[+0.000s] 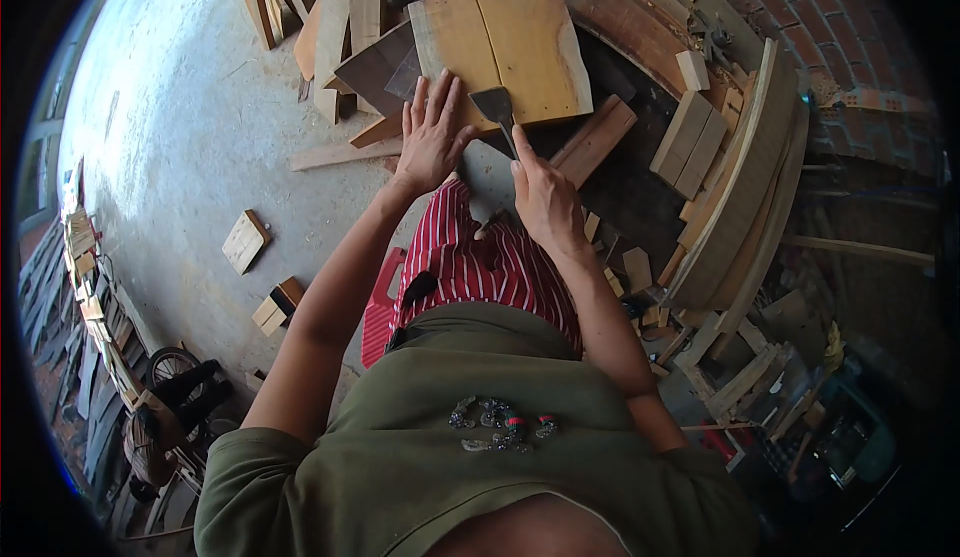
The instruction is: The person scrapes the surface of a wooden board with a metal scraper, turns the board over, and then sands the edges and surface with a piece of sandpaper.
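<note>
A yellowish wooden board with a dark seam down its middle lies in front of me. My left hand rests with fingers spread at the board's near left corner. My right hand is wrapped round the thin shaft of a scraper, the index finger stretched along it. The scraper's flat dark blade lies over the board's near edge, just right of my left hand. My palm hides the scraper's handle.
Stacked planks and a long curved board stand at the right. Wood offcuts lie on the concrete floor at the left. A red stool is under me. A wheel shows at the lower left, a brick wall at the upper right.
</note>
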`<state>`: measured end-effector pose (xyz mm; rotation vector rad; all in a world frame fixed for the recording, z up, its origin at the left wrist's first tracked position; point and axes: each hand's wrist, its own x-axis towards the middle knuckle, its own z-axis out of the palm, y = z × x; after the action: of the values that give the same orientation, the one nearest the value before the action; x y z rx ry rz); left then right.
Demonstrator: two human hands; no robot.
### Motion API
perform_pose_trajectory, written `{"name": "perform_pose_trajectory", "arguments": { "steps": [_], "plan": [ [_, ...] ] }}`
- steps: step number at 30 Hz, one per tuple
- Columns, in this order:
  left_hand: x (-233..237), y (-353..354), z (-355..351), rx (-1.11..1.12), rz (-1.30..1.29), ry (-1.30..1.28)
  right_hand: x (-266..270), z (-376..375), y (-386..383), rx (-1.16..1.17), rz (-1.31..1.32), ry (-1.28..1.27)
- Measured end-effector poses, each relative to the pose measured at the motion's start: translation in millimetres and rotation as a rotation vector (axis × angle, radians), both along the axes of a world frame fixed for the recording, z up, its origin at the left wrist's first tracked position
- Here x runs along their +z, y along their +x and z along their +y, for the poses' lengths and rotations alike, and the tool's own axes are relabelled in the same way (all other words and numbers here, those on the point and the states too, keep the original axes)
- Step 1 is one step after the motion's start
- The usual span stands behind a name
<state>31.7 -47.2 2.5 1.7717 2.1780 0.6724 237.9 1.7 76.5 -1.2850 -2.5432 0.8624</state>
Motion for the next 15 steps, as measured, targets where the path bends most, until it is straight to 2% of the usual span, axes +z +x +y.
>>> {"name": "perform_pose_trajectory", "arguments": {
  "steps": [3,5,15],
  "plan": [
    [-1,2,0,0.000,-0.010,0.000,6,-3,3,-0.036,-0.063,-0.138],
    [-3,0,0,-0.008,-0.010,0.008,-6,6,-6,0.004,0.001,0.031],
    [1,2,-1,0.004,-0.027,-0.014,-9,5,-4,0.000,-0.011,0.031]
  ]
}}
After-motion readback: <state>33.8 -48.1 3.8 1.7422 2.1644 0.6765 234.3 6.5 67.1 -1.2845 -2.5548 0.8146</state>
